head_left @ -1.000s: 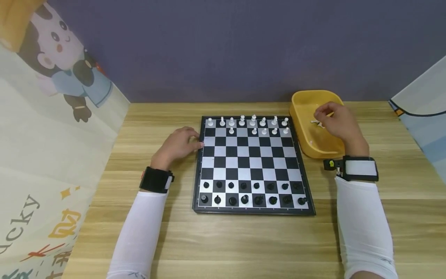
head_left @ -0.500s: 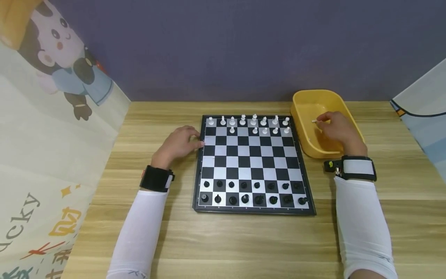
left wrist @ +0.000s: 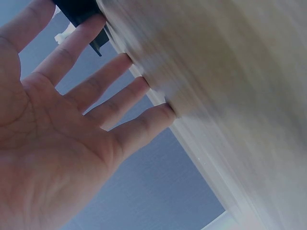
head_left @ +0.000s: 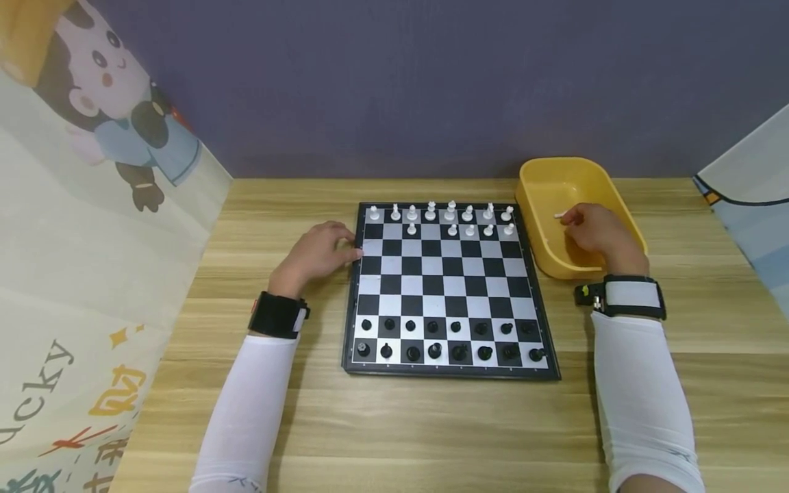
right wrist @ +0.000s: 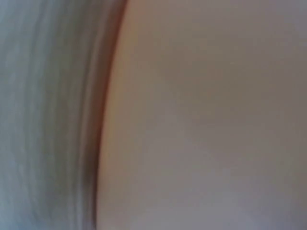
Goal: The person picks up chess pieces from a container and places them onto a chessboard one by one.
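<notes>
A chessboard (head_left: 440, 267) lies flat on the table, with two rows of black pieces (head_left: 434, 350) along the near side. White pieces (head_left: 431, 211) fill the far row; in front of them stand several white pawns (head_left: 411, 229) with gaps on the left. My left hand (head_left: 317, 253) rests at the board's left edge, fingers extended in the left wrist view. Inside the yellow tray (head_left: 535, 236), my right hand (head_left: 598, 231) reaches down with bent fingers. A small white chess piece (head_left: 559, 214) shows right at its fingertips; I cannot tell whether they pinch it.
The tray stands against the board's right side, close to the dark back wall (head_left: 394, 89). Wood-grain tabletop (head_left: 431, 438) extends in front of the board. A printed cloth (head_left: 74, 274) borders the left side. The right wrist view is a blur.
My right hand has lowered into the tray and shifted slightly nearer me, its fingertips coming down beside the small white piece. The left hand stays at the board's edge.
</notes>
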Available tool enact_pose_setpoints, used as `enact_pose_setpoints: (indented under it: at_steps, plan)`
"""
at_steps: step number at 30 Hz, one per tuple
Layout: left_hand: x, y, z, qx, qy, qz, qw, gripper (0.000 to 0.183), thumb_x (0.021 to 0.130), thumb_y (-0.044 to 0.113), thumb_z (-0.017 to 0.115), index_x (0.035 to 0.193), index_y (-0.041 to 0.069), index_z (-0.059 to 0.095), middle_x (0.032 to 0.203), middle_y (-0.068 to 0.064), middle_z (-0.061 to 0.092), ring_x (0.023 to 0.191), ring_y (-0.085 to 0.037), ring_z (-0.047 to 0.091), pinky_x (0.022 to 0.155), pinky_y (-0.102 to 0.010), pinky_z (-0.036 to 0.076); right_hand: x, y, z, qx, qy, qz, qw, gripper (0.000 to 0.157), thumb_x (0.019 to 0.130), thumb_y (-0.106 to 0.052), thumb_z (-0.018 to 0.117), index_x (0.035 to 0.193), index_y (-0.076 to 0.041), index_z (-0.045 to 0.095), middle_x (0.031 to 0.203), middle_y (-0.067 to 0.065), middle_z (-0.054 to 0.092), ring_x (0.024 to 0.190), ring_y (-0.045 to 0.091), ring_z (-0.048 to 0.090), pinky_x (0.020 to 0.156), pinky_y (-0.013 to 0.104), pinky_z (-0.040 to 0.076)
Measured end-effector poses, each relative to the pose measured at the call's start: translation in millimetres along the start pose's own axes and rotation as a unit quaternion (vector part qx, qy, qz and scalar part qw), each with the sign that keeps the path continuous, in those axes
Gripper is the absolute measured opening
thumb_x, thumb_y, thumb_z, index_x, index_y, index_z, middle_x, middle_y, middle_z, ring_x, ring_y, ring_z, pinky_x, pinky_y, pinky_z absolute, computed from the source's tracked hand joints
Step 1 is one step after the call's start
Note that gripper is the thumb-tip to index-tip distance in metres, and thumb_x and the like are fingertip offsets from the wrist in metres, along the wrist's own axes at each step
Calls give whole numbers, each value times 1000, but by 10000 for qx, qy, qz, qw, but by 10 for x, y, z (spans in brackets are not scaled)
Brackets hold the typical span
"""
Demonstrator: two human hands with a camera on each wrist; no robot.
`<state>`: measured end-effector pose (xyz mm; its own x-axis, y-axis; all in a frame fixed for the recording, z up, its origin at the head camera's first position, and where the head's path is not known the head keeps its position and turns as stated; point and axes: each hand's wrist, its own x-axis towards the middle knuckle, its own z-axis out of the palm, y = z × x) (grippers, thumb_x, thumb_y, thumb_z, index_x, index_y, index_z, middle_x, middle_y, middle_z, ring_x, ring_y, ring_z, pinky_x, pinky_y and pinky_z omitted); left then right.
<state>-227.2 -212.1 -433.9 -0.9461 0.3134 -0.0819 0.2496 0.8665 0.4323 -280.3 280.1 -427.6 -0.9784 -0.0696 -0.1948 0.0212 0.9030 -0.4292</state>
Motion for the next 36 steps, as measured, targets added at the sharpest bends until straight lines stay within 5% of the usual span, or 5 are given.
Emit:
enact_pose_setpoints:
  at_steps: [13, 28, 36]
  plan:
    - [1, 13, -10, -37, -53, -46, 10000, 46, 86, 49, 54, 117, 16, 58, 137, -9, 42, 129, -28, 32, 104, -44, 21, -39, -15, -14, -11, 111, 95, 9999, 18, 91, -15, 51, 103, -2, 51, 96, 18, 50, 83, 31, 45, 68, 38, 41]
    - [10, -1, -5, -65, -61, -28, 10000, 46, 86, 51, 53, 117, 17, 58, 138, -9, 41, 129, -29, 32, 103, -45, 21, -21, -42, -48, 9, 267, 78, 9996, 31, 95, -30, 44, 110, -4, 50, 103, 18, 50, 86, 31, 44, 69, 40, 39]
    - [-7, 15, -17, -29, -89, -96, 9999, 45, 86, 51, 53, 117, 18, 58, 139, -8, 39, 130, -29, 30, 104, -45, 20, -15, -32, -72, 68, 847, -34, 9964, 40, 97, -36, 34, 108, -1, 50, 97, 17, 55, 78, 29, 50, 61, 37, 41]
